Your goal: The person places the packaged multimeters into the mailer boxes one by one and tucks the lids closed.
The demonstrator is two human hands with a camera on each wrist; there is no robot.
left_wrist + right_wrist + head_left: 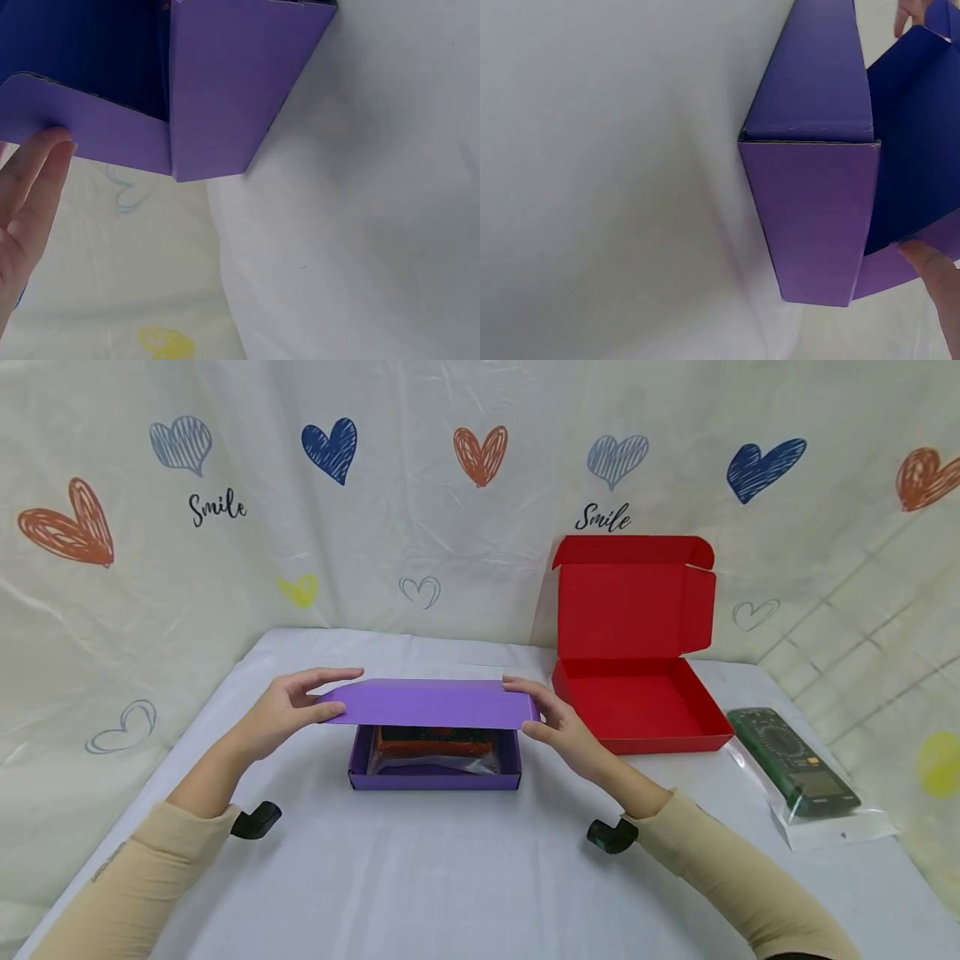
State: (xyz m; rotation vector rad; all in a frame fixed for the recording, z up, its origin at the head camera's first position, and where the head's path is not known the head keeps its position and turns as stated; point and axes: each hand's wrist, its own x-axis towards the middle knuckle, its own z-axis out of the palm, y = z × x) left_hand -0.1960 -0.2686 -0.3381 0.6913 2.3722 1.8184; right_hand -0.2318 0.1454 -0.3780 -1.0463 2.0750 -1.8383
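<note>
Purple box [435, 782] sits on the white cloth [450, 877], left of the red box [630, 697], its lid [423, 703] held tilted above a bagged package [435, 748]. On my feed the left hand [281, 708] and right hand [564, 733] each pinch one end of that lid. I would worry that uneven pressure creases a side flap [112, 139], or that the package's loose plastic [476, 766] snags under the lid. Right of the red box lies a bagged green meter [795, 760].

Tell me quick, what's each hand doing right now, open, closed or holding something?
Left hand: holding the left end of the purple lid.
Right hand: holding the right end of the purple lid.
</note>
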